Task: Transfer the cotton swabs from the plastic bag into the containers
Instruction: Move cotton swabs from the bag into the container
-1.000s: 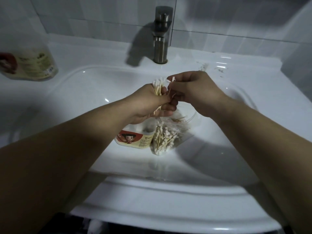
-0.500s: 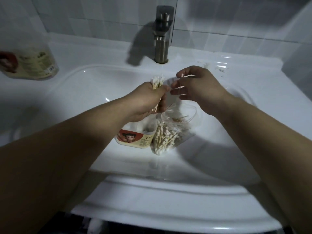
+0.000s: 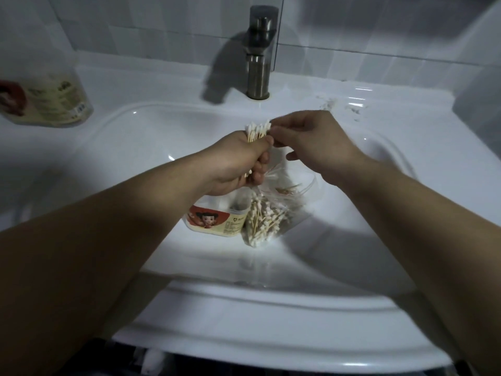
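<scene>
left grip (image 3: pixel 235 161) clenched round bundle of white-tipped wooden cotton swabs (image 3: pixel 257 131), frame centre. right grip (image 3: pixel 311 142) pinching its tips. clear plastic bag (image 3: pixel 271 215) of swabs beside white labelled plastic container (image 3: pixel 217 218) below, in white sink (image 3: pixel 135 147).

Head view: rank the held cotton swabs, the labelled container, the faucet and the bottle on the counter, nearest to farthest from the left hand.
1. Cotton swabs: gripped in the left hand itself.
2. Labelled container: in the sink, just under the hand.
3. Faucet: behind, at the sink's back edge.
4. Bottle: far left on the counter.
</scene>
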Demonstrator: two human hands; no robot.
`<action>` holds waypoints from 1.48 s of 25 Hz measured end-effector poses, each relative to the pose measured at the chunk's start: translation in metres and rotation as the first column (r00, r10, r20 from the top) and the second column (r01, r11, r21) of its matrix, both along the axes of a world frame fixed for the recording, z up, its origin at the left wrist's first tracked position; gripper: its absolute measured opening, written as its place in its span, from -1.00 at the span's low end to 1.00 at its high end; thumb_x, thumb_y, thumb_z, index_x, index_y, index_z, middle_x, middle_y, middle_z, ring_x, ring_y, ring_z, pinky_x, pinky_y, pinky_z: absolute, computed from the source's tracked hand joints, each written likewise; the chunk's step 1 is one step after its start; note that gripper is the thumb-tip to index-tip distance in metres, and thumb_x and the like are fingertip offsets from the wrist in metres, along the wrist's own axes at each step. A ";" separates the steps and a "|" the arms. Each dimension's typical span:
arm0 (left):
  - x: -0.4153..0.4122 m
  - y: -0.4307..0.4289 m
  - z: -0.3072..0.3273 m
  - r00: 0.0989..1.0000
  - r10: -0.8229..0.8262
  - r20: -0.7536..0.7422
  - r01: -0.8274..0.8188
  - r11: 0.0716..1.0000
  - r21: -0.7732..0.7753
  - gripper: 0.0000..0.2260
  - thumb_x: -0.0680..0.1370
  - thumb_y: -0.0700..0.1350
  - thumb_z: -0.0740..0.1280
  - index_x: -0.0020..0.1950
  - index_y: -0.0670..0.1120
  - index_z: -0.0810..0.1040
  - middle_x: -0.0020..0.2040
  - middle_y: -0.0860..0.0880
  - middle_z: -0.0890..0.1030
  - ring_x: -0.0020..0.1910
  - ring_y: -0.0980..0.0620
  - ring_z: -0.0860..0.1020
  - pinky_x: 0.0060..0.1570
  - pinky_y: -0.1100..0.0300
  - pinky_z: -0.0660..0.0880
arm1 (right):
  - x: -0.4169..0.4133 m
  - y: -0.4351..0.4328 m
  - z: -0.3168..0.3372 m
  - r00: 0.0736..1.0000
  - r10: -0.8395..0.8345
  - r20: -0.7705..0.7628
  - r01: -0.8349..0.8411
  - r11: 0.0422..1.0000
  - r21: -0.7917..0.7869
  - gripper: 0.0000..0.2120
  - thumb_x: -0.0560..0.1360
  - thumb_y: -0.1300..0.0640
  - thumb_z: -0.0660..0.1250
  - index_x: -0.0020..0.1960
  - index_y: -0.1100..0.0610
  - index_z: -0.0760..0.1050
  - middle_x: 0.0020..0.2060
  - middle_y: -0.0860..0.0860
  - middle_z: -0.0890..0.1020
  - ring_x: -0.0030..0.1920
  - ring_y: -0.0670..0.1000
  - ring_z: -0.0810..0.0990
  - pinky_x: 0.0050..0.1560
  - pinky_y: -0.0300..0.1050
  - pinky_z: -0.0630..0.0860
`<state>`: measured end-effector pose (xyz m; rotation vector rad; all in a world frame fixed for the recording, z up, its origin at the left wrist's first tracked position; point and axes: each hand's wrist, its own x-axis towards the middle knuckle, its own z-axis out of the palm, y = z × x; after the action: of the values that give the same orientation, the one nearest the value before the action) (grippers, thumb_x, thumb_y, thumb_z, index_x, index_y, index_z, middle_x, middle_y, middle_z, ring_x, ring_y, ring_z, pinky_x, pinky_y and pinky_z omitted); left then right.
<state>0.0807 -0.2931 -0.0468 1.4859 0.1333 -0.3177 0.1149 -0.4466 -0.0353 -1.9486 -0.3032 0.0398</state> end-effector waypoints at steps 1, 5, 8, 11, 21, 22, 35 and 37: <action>0.000 0.000 0.000 1.000 -0.008 0.002 0.008 1.000 0.002 -0.88 0.72 -0.10 0.20 0.10 -0.13 0.48 -0.39 0.02 0.39 -0.46 0.12 0.29 -0.48 0.28 0.32 | 0.001 0.000 0.000 1.000 0.018 0.025 -0.017 1.000 -0.022 -0.75 0.58 0.15 0.39 0.25 0.06 0.63 -0.10 -0.05 0.75 -0.03 0.01 0.73 -0.03 0.04 0.66; -0.001 -0.002 -0.002 1.000 -0.009 0.016 0.009 1.000 0.003 -0.83 0.72 -0.11 0.21 -0.03 -0.10 0.49 -0.41 0.02 0.44 -0.47 0.13 0.36 -0.43 0.25 0.44 | 0.001 0.000 0.002 0.983 0.166 0.073 -0.147 0.965 -0.216 -0.66 0.60 0.26 0.25 0.29 0.03 0.64 -0.05 -0.10 0.72 -0.06 -0.16 0.66 -0.01 -0.14 0.60; -0.001 0.000 -0.001 1.000 0.028 0.013 -0.028 0.999 -0.028 -0.87 0.71 -0.16 0.20 0.03 -0.13 0.51 -0.40 0.01 0.46 -0.46 0.10 0.41 -0.37 0.18 0.51 | -0.006 -0.002 0.002 0.934 0.356 -0.039 -0.355 0.908 -0.223 -0.56 0.51 0.24 0.43 0.38 0.12 0.54 -0.03 -0.09 0.68 0.02 -0.16 0.65 0.04 -0.23 0.57; 0.000 0.001 0.002 0.997 0.073 -0.019 -0.075 0.992 -0.105 -0.84 0.69 -0.27 0.16 -0.02 -0.18 0.50 -0.38 -0.03 0.46 -0.46 0.09 0.44 -0.40 0.20 0.51 | -0.005 0.001 -0.006 0.892 0.451 0.022 -0.378 0.774 -0.508 0.01 0.25 -0.13 0.66 0.57 0.01 0.26 0.11 -0.22 0.49 0.22 -0.20 0.51 0.28 -0.24 0.46; 0.001 0.004 0.002 0.997 0.070 -0.041 -0.070 0.998 -0.001 -0.87 0.68 -0.19 0.23 -0.05 -0.11 0.51 -0.41 0.00 0.45 -0.45 0.08 0.42 -0.43 0.21 0.41 | -0.010 0.000 0.003 0.907 0.400 0.128 -0.277 0.799 -0.534 -0.37 0.39 -0.12 0.57 0.39 -0.01 0.47 0.09 -0.18 0.61 0.09 -0.12 0.61 0.14 -0.14 0.54; 0.001 0.004 0.002 0.994 0.098 -0.044 -0.098 0.995 0.002 -0.90 0.68 -0.15 0.25 -0.01 -0.10 0.52 -0.42 0.02 0.42 -0.47 0.10 0.38 -0.45 0.23 0.41 | -0.010 -0.001 0.004 0.926 0.366 0.096 -0.265 0.809 -0.525 -0.31 0.40 -0.16 0.54 0.46 -0.04 0.42 0.15 -0.18 0.60 0.10 -0.14 0.62 0.11 -0.23 0.53; 0.001 0.004 0.002 0.997 0.075 -0.034 -0.074 0.996 0.040 -0.89 0.68 -0.05 0.26 0.01 -0.04 0.51 -0.41 0.08 0.40 -0.47 0.13 0.35 -0.33 0.24 0.42 | -0.013 0.002 -0.016 0.884 0.416 -0.214 -0.366 0.331 -0.870 -0.86 0.51 0.03 0.30 -0.12 0.02 0.63 -0.30 -0.02 0.59 -0.25 0.03 0.53 -0.19 -0.11 0.49; 0.001 0.005 0.002 0.998 0.060 -0.031 -0.058 0.997 0.058 -0.89 0.68 -0.04 0.26 0.02 -0.05 0.52 -0.40 0.08 0.40 -0.47 0.13 0.35 -0.31 0.23 0.42 | -0.015 0.006 -0.018 0.885 0.414 -0.212 -0.362 0.325 -0.874 -0.84 0.50 0.03 0.32 -0.25 0.00 0.52 -0.36 -0.03 0.54 -0.30 0.02 0.49 -0.30 -0.14 0.41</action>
<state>0.0817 -0.2882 -0.0453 1.5307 0.2141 -0.2926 0.1001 -0.4406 -0.0532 -2.9190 -0.9567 0.6035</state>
